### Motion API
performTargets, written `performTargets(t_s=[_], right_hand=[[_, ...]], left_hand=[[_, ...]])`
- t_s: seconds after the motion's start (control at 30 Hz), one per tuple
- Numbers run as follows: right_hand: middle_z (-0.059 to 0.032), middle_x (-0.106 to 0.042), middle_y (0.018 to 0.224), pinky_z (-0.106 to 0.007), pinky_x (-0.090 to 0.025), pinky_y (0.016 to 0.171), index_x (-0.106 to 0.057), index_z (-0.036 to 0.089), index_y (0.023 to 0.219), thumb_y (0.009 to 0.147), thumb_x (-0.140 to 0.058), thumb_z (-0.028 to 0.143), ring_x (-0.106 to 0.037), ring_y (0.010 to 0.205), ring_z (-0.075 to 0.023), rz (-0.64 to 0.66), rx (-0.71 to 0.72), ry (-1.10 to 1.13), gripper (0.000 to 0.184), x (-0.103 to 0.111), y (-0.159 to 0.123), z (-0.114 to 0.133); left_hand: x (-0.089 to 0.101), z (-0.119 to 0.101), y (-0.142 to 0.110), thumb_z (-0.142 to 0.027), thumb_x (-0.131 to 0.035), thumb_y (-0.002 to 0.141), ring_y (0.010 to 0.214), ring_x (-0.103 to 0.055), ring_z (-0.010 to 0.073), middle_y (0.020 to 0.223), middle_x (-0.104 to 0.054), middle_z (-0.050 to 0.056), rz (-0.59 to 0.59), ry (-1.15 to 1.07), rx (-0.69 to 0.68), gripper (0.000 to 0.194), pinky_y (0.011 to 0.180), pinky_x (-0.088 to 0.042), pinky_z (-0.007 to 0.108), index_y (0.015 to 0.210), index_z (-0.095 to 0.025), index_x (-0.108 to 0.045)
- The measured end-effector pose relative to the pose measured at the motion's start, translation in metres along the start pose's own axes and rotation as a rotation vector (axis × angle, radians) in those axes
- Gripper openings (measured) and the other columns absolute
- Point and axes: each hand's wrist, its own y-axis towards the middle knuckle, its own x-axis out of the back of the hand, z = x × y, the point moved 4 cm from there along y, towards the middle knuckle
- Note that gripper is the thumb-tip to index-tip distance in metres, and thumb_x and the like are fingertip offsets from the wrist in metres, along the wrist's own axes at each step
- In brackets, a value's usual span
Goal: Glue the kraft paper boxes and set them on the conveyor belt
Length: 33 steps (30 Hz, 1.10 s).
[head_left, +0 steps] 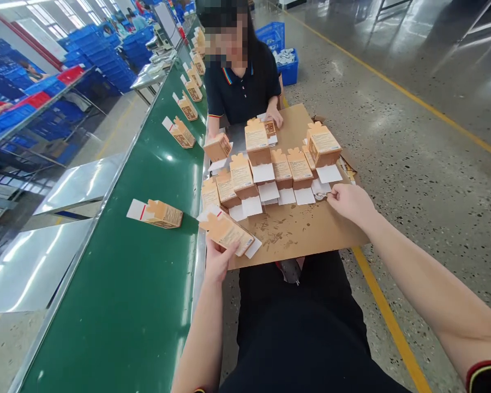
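My left hand (220, 262) is closed around an orange-and-white cardboard box (228, 232), tilted over the near left corner of the cardboard sheet, with its flaps sticking out at both ends. At the sheet's right side, my right hand (349, 203) is closed in a pinch. A small pale, shiny thing (321, 195) shows at its fingertips, too small to name. Just beyond lie several like boxes (243, 176) with white flaps open toward me, some stacked. One box (324, 146) sits higher at the right, near my right hand.
A cardboard sheet (327, 232) covers the worktop. To the left runs a green conveyor belt (118, 284) carrying a row of boxes (163, 214). A co-worker (245, 82) sits opposite, hands among the boxes. Blue crates (287, 65) stand on the floor behind.
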Motion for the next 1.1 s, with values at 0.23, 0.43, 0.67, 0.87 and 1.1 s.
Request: performTargets(t_s=[0.23, 0.43, 0.67, 0.87, 1.1], right_hand=[[-0.0016, -0.052, 0.057, -0.036, -0.023, 0.06, -0.048, 0.026, 0.06, 0.092, -0.074, 0.02, -0.039, 0.058, -0.0148, 0.016, -0.024, -0.035, 0.042, 0.004, 0.015, -0.014], [-0.0005, -0.058, 0.06, -0.033, -0.03, 0.057, -0.06, 0.025, 0.076, 0.102, -0.063, 0.034, -0.045, 0.055, -0.0145, -0.069, 0.107, 0.238, 0.029, -0.017, -0.07, 0.015], [0.0011, -0.059, 0.063, -0.028, -0.032, 0.057, -0.049, 0.024, 0.073, 0.101, -0.054, 0.021, -0.05, 0.055, -0.0132, 0.151, 0.378, 0.36, 0.029, -0.12, -0.157, 0.124], [-0.0003, -0.059, 0.065, -0.029, -0.03, 0.058, -0.048, 0.024, 0.075, 0.104, -0.05, 0.021, -0.049, 0.057, -0.0138, 0.125, 0.384, 0.316, 0.029, -0.13, -0.15, 0.126], [0.0028, -0.051, 0.06, -0.028, -0.037, 0.058, -0.048, 0.026, 0.075, 0.107, -0.051, 0.032, -0.046, 0.053, -0.0147, -0.004, 0.225, 0.418, 0.033, -0.09, -0.148, 0.078]], left_hand=[[-0.011, 0.018, -0.003, -0.048, -0.111, 0.056, 0.127, -0.078, 0.0386, 0.133, -0.08, 0.017, 0.018, 0.061, 0.059, 0.091, 0.114, -0.06, 0.057, 0.132, -0.023, -0.066], [-0.014, 0.008, -0.01, -0.046, -0.111, 0.056, 0.127, -0.078, 0.0365, 0.134, -0.08, 0.015, 0.002, 0.035, 0.071, 0.086, 0.116, -0.059, 0.056, 0.128, -0.024, -0.068], [-0.012, 0.002, -0.012, -0.045, -0.11, 0.059, 0.13, -0.077, 0.0347, 0.135, -0.079, 0.013, 0.0, 0.058, 0.077, 0.084, 0.117, -0.059, 0.053, 0.13, -0.026, -0.069], [-0.014, 0.001, -0.014, -0.047, -0.109, 0.06, 0.129, -0.076, 0.035, 0.136, -0.078, 0.014, -0.001, 0.078, 0.055, 0.083, 0.115, -0.06, 0.053, 0.129, -0.026, -0.067], [-0.019, 0.009, -0.039, -0.042, -0.107, 0.065, 0.131, -0.075, 0.0384, 0.134, -0.076, 0.015, -0.03, 0.296, -0.035, 0.089, 0.114, -0.06, 0.055, 0.137, -0.026, -0.059]])
